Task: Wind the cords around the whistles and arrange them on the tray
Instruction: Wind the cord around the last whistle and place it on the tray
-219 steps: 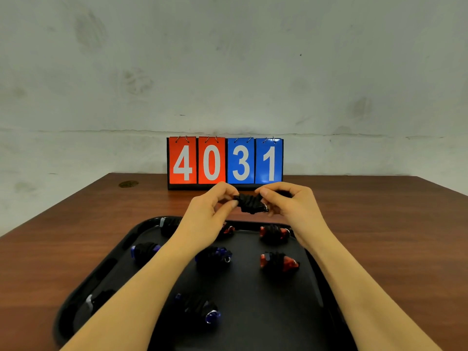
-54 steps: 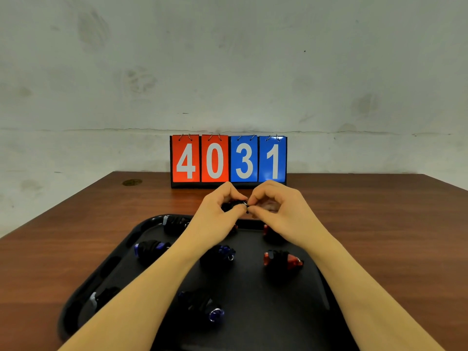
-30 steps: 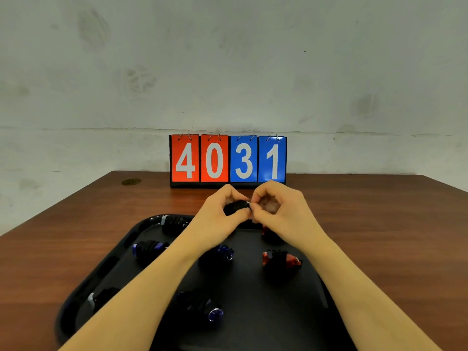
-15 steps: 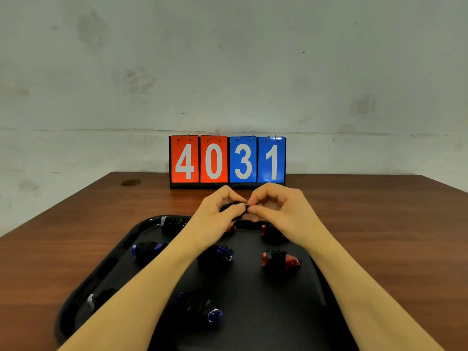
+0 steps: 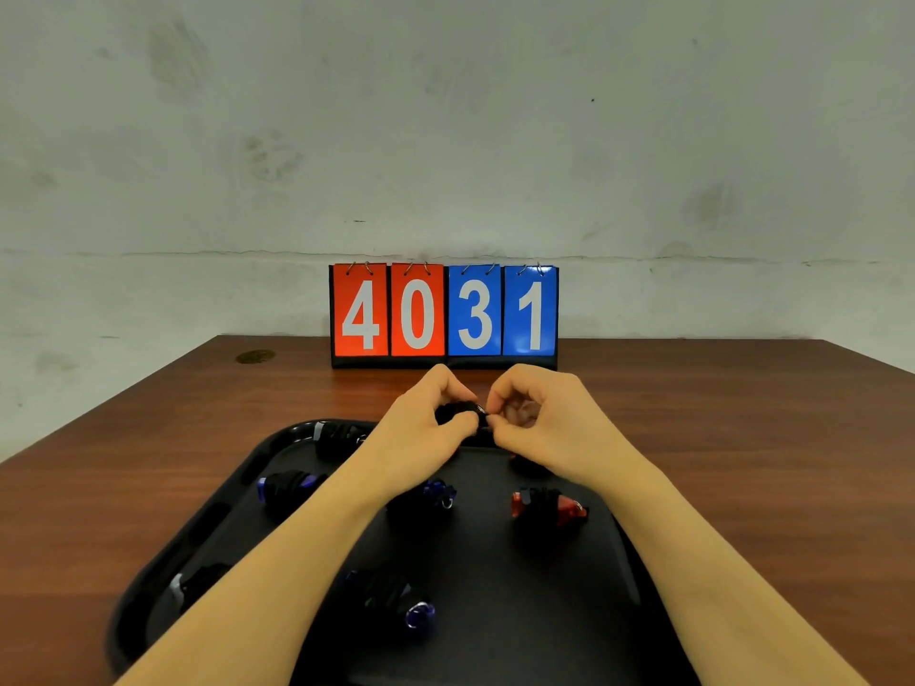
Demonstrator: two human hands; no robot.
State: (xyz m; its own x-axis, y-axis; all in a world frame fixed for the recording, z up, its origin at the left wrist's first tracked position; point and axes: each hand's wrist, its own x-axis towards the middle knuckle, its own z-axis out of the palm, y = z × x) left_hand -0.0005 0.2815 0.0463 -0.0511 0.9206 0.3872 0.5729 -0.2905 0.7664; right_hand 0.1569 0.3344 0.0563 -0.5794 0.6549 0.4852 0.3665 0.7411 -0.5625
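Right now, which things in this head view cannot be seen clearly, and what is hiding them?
- Held whistle: colour hidden by wound black cord and the fingers of left hand and right hand.
- Red whistle at tray's far side: mostly behind right hand.
- Black tray: near edge cut off by frame, forearms cover part.

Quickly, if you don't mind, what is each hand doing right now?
Left hand: fingers curled round the black cord-wrapped whistle, holding it above the tray.
Right hand: pinching the same whistle's end.
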